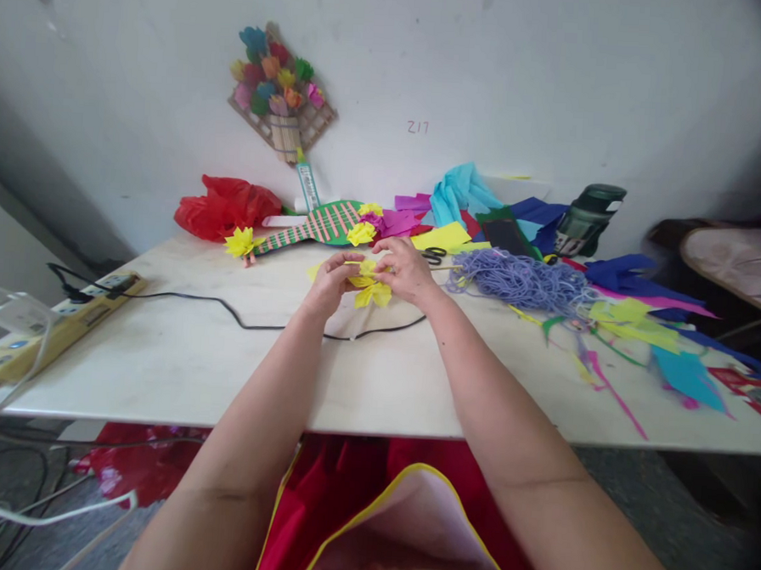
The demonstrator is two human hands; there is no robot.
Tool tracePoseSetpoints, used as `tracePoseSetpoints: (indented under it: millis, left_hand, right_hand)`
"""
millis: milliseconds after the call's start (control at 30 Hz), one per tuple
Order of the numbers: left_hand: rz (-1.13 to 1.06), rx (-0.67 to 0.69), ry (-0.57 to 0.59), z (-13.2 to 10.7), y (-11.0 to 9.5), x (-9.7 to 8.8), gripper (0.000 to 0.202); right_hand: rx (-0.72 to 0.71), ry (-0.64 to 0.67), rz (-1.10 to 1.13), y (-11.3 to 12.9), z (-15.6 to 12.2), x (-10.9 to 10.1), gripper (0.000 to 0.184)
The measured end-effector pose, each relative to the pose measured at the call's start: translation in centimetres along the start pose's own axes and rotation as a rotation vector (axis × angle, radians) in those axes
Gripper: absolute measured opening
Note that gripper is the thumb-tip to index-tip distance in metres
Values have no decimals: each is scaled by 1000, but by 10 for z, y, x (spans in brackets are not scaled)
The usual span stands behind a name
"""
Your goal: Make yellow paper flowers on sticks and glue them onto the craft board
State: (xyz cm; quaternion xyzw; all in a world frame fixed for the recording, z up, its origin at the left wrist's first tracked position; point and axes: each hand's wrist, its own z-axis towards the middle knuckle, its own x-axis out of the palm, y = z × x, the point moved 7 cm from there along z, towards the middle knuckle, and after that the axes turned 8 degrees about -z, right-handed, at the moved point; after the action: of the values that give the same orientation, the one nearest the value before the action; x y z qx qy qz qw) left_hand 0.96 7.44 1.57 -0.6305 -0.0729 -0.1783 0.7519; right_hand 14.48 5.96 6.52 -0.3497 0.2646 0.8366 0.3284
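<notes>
Both of my hands meet over the middle of the table, working on a yellow paper flower (pixel 372 293) with its petals spread downward. My left hand (pixel 333 284) pinches the flower's left side, fingers bent. My right hand (pixel 405 271) closes on its other side, thumb and fingertips together; a thin stick (pixel 446 267) sticks out to the right behind that hand. Just beyond lies a green paper instrument shape (pixel 333 222) with pink strips and yellow and magenta paper flowers on it. Black-handled scissors (pixel 434 255) rest right of my hands.
A tangle of purple yarn (pixel 524 280) lies right, among coloured paper scraps (pixel 637 324) and a dark green bottle (pixel 589 219). Red crepe paper (pixel 228 209) sits at back left. A power strip (pixel 52 327) stands at the left edge; its black cable (pixel 251 325) crosses the table.
</notes>
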Motion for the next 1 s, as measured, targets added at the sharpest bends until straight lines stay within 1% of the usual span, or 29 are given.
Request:
tracePoseSetpoints:
  millis: [100,267,400,633,733,900,1000]
  left_hand:
    - [-25,-14,-11,0,1,0,43]
    - [43,-96,-13,1,10,-2,29]
    - [66,-131,-15,2,14,-5,28]
    - [128,-107,7,2,10,-6,33]
    - [144,-102,18,1,9,-5,35]
    - [152,-139,12,1,8,-5,34]
    - [167,-139,8,1,7,-5,32]
  right_hand:
    - [8,12,9,-1,0,2,9]
    - [19,17,13,1,-1,2,9]
    - [0,28,22,5,-1,1,9]
    - [-18,47,33,9,-1,1,10]
    - [-27,75,36,11,-1,2,11]
    - [-56,93,53,16,-2,3,11]
    - [-79,97,56,18,-2,2,13]
